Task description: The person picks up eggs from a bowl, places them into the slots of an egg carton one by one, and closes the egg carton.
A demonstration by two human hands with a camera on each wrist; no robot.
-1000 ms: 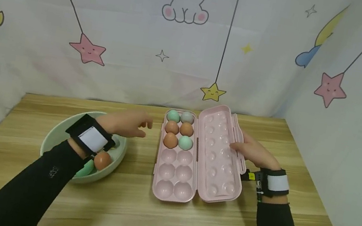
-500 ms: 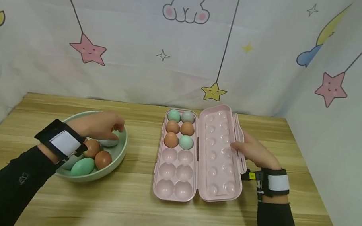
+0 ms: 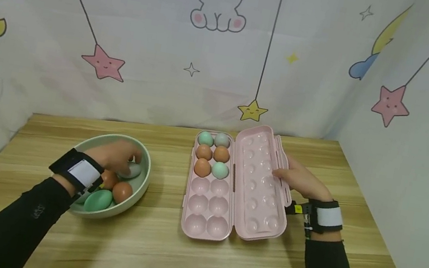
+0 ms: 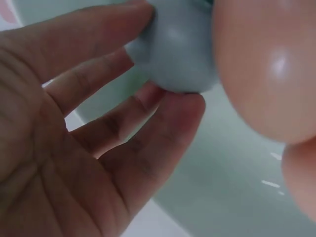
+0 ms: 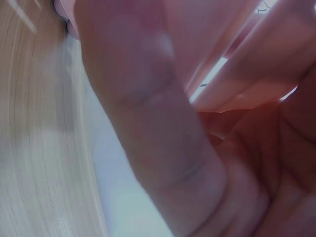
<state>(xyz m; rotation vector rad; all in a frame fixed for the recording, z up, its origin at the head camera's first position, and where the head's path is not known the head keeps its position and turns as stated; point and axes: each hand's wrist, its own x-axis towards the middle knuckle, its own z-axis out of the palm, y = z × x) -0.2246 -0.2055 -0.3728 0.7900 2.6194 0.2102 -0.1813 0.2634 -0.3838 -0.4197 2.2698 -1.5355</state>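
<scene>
Inside the pale green bowl (image 3: 142,188), my left hand (image 3: 113,154) pinches a grey egg (image 3: 130,170). The left wrist view has thumb and fingertips around that grey egg (image 4: 180,54), beside a brown egg (image 4: 266,64). A brown egg (image 3: 122,192) and a green egg (image 3: 98,200) lie nearer the bowl's front. My right hand (image 3: 303,178) grips the outer edge of the raised lid (image 3: 253,184) of a pink egg box, thumb on its inner face. The box's base (image 3: 202,236) holds green, grey and brown eggs in its far rows; its near cups are bare.
A wooden table (image 3: 149,257) carries the bowl at the left and the egg box in the middle. Behind it hangs a white cloth (image 3: 162,38) with printed stars and a rabbit, and another side of cloth stands at the right.
My left hand has moved left from beside the egg box into the bowl, then down onto the grey egg. The right hand and the lid have stayed in place.
</scene>
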